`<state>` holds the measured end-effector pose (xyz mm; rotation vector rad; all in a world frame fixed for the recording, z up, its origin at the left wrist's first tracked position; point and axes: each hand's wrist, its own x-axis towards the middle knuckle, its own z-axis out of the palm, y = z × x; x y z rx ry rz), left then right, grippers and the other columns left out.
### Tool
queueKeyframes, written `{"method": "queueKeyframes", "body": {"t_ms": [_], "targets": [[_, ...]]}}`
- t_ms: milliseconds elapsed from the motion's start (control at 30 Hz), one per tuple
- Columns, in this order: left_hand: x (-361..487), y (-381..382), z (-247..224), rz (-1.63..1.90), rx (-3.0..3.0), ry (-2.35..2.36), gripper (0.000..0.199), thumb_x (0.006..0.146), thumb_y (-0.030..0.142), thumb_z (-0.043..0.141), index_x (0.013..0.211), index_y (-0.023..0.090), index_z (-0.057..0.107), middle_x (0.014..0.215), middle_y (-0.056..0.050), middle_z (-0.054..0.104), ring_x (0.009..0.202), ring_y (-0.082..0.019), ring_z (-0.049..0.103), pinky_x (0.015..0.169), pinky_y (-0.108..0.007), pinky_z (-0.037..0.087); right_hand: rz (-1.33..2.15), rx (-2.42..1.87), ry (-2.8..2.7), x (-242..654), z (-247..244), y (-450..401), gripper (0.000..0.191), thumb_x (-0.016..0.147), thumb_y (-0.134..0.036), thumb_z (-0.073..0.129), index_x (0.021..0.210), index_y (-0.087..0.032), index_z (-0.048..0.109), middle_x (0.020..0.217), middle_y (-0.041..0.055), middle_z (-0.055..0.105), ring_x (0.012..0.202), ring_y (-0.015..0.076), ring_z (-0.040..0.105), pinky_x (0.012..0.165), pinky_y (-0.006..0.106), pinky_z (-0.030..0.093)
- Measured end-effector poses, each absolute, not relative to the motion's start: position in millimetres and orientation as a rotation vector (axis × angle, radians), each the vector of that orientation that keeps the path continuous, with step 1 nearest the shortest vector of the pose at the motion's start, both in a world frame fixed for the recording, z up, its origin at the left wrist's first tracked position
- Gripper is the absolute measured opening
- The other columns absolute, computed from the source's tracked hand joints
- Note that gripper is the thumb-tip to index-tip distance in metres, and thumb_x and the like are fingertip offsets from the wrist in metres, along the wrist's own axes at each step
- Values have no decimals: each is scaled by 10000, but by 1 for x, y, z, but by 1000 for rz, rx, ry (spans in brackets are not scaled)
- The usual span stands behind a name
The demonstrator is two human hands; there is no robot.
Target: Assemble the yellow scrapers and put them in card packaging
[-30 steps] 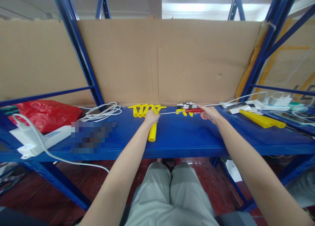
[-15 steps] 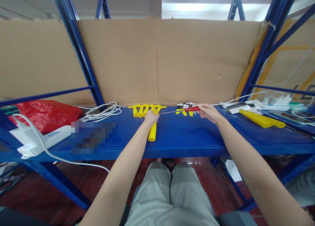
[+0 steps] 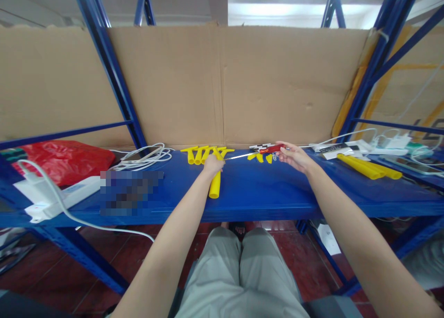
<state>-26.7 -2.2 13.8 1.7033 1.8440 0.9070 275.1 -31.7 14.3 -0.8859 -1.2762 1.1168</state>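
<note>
My left hand (image 3: 212, 164) is closed around the upper part of a yellow tube (image 3: 214, 187), which rests on the blue shelf (image 3: 173, 184). In my right hand (image 3: 294, 157) is the red handle of a screwdriver (image 3: 275, 149), held by its end with the fingers. The metal shaft points left, its tip meeting the yellow piece at my left hand. Several yellow T-shaped parts (image 3: 191, 157) stand behind my left hand. Small yellow pieces (image 3: 259, 158) and black-and-white pieces (image 3: 257, 147) lie beneath and behind the screwdriver.
At the left are a red plastic bag (image 3: 69, 161), a white power strip (image 3: 81, 192), a coiled white cable (image 3: 149, 157) and a blurred patch. Yellow tubes (image 3: 360, 167) and white packets lie at the right. Cardboard (image 3: 270, 87) stands along the back.
The screwdriver handle has risen slightly and tilted, and my right hand's fingers have shifted and loosened around its end. My left hand and the yellow tube have stayed in place.
</note>
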Motion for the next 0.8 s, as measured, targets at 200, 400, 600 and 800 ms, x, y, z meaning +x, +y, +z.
{"method": "queueKeyframes", "body": {"t_ms": [200,400,600,800], "targets": [[-27,-2,14,915,1690,1855,86,801,76,581,765,54,655,743,-140,711,726,-210,711,610,-230,529,1096,-904,-1302,273,16,-33,199,753,-259,779,897,-189,663,662,-1,688,521,84,596,538,191,504],[-26,-1,14,919,1690,1850,86,793,87,594,760,55,667,712,-139,710,710,-218,710,584,-226,520,1031,-1005,-1288,268,18,-33,271,785,-370,757,715,-163,598,547,8,653,444,77,575,459,160,480],[-26,-5,16,891,1698,1870,97,805,102,595,813,48,674,758,-145,722,702,-197,707,560,-208,508,979,-1114,-1211,264,19,-35,302,847,-379,687,686,-153,567,504,21,633,409,82,563,437,166,470],[-25,-6,16,883,1692,1867,104,815,111,595,837,52,678,734,-130,719,704,-194,706,580,-214,517,951,-1176,-1199,262,22,-39,314,896,-343,627,658,-154,549,492,30,626,395,83,552,431,173,455]]}}
